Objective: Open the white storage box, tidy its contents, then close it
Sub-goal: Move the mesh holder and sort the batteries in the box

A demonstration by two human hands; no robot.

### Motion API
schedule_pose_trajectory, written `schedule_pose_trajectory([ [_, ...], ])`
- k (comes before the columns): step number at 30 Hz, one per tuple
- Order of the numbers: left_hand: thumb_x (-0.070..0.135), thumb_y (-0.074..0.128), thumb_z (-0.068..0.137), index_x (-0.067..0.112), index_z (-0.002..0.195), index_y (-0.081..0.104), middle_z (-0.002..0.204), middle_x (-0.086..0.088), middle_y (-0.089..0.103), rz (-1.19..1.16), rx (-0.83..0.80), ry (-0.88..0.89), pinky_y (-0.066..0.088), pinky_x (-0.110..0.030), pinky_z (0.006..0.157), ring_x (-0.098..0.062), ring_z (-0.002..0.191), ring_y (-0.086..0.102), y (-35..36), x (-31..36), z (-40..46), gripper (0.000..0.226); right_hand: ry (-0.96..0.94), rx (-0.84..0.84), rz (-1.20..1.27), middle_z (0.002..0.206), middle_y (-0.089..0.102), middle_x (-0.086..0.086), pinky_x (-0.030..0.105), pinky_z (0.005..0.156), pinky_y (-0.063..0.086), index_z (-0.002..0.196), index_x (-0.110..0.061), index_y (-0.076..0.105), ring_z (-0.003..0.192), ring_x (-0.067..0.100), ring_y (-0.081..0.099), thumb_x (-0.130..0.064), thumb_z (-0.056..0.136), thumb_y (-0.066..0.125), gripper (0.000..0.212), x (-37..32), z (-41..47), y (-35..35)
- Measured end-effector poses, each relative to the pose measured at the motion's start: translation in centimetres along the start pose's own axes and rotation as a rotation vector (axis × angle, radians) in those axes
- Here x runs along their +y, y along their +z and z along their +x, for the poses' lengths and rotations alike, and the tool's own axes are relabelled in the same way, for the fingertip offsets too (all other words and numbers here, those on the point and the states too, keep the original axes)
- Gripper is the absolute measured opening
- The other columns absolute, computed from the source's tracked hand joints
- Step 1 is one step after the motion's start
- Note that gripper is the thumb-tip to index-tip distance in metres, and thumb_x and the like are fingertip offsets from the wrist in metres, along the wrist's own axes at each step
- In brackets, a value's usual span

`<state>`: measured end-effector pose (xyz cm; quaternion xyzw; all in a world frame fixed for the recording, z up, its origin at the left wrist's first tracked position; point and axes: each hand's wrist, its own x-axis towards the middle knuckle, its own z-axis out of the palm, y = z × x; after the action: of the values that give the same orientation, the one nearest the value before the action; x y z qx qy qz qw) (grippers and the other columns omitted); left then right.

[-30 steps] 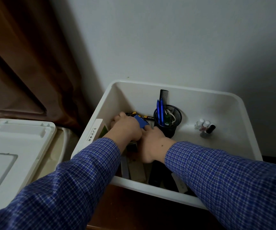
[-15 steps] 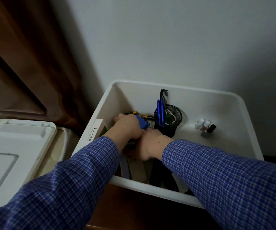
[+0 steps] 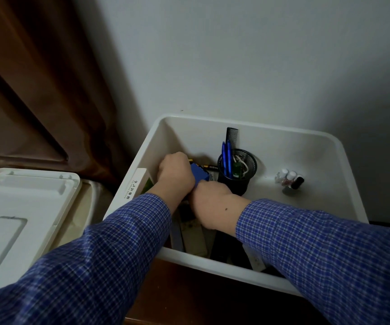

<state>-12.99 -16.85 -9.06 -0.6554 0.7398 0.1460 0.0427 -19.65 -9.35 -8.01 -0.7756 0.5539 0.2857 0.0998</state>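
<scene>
The white storage box (image 3: 325, 146) stands open against the wall, its lid (image 3: 22, 207) lying flat to the left. Both hands reach into its left part. The left hand (image 3: 176, 173) curls over a blue object (image 3: 199, 175) (its fingers are hidden); whether the right hand (image 3: 209, 198) grips anything I cannot tell. Just beside them stands a black mesh cup (image 3: 237, 173) with blue pens (image 3: 226, 158) and a comb (image 3: 232, 137); small bottles (image 3: 290, 179) sit further right.

Plain pale grey-white wall (image 3: 248, 55) fills the back. Dark brown curtain (image 3: 36, 78) hangs in folds at left. Dark brown wooden surface (image 3: 189, 299) shows below. Light dim, even.
</scene>
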Motion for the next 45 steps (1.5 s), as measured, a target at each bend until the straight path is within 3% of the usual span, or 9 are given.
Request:
schedule_pose_trajectory([
  [2,-0.002,0.064,0.083,0.006,0.085,0.062,0.096,-0.013,0.068,-0.129,0.028,-0.028,0.055,-0.036,0.068,-0.025,0.081,0.061,0.1,-0.3,0.3,0.008,0.019,0.123,0.174,0.108,0.062,0.012,0.037,0.069,0.046,0.093,-0.010,0.062,0.095,0.029,0.060,-0.002,0.093,0.055,0.010,0.7,-1.5,-0.3],
  [4,-0.005,0.064,0.080,0.007,0.087,0.068,0.090,-0.009,0.067,-0.437,0.051,-0.025,0.057,-0.033,0.067,-0.025,0.084,0.064,-0.1,-0.5,0.7,0.014,0.035,0.250,0.344,0.079,0.058,0.006,0.037,0.066,0.049,0.067,-0.015,0.049,0.073,0.026,0.055,0.004,0.085,0.055,0.027,2.4,-2.9,0.0],
  [8,-0.015,0.065,0.083,0.007,0.107,0.064,0.087,-0.007,0.064,-1.254,-0.128,0.175,0.054,-0.021,0.058,-0.015,0.073,0.066,-1.8,-0.1,0.0,0.033,0.108,0.402,1.136,0.075,0.071,0.004,0.036,0.068,0.058,0.090,-0.024,0.060,0.074,0.026,0.072,0.000,0.079,0.074,0.030,6.9,-5.4,1.8],
  [11,-0.018,0.060,0.086,0.002,0.109,0.068,0.083,-0.008,0.066,-1.415,-0.271,0.477,0.056,-0.023,0.065,-0.012,0.067,0.065,-2.4,0.1,-0.7,0.031,-0.011,0.510,1.566,0.086,0.074,0.007,0.036,0.079,0.060,0.107,-0.028,0.065,0.083,0.024,0.076,0.003,0.079,0.079,0.045,8.8,-6.7,3.2],
  [21,-0.011,0.062,0.088,0.000,0.110,0.068,0.095,-0.011,0.077,-1.420,-0.413,0.678,0.057,-0.032,0.083,-0.020,0.086,0.072,-2.1,0.3,-1.4,0.026,-0.090,0.738,1.706,0.093,0.075,0.009,0.025,0.073,0.059,0.107,-0.017,0.064,0.086,0.023,0.076,0.003,0.092,0.065,0.025,8.9,-7.3,4.5],
  [26,-0.005,0.068,0.084,-0.005,0.110,0.066,0.102,-0.026,0.070,-1.394,-0.380,0.675,0.057,-0.036,0.084,-0.027,0.085,0.069,-2.3,0.6,-1.6,0.026,-0.086,0.841,1.601,0.087,0.072,0.003,0.020,0.069,0.052,0.124,-0.042,0.056,0.082,0.015,0.071,-0.013,0.092,0.066,0.044,9.0,-7.1,4.3],
  [34,-0.013,0.068,0.083,-0.003,0.112,0.064,0.083,-0.009,0.072,-1.359,-0.385,0.672,0.057,-0.028,0.081,-0.017,0.079,0.070,-2.1,1.0,-1.9,0.031,-0.038,0.904,1.562,0.087,0.075,-0.002,0.035,0.081,0.053,0.111,-0.044,0.055,0.085,0.015,0.072,-0.025,0.085,0.069,0.035,8.6,-6.7,4.6],
  [38,-0.004,0.076,0.075,0.001,0.112,0.066,0.085,-0.011,0.072,-1.373,-0.369,0.660,0.057,-0.026,0.080,-0.016,0.077,0.071,-1.9,1.2,-1.9,0.038,0.085,0.912,1.570,0.087,0.077,-0.011,0.030,0.080,0.054,0.097,-0.031,0.060,0.082,0.007,0.074,-0.019,0.083,0.080,0.027,8.7,-6.4,4.8],
  [45,-0.005,0.075,0.078,0.002,0.109,0.068,0.085,-0.013,0.071,-1.380,-0.317,0.648,0.057,-0.028,0.081,-0.019,0.078,0.070,-1.6,1.1,-1.7,0.033,0.014,0.852,1.712,0.084,0.078,0.003,0.020,0.062,0.056,0.081,-0.030,0.063,0.079,0.021,0.077,-0.014,0.079,0.082,0.026,8.2,-6.0,4.5],
])
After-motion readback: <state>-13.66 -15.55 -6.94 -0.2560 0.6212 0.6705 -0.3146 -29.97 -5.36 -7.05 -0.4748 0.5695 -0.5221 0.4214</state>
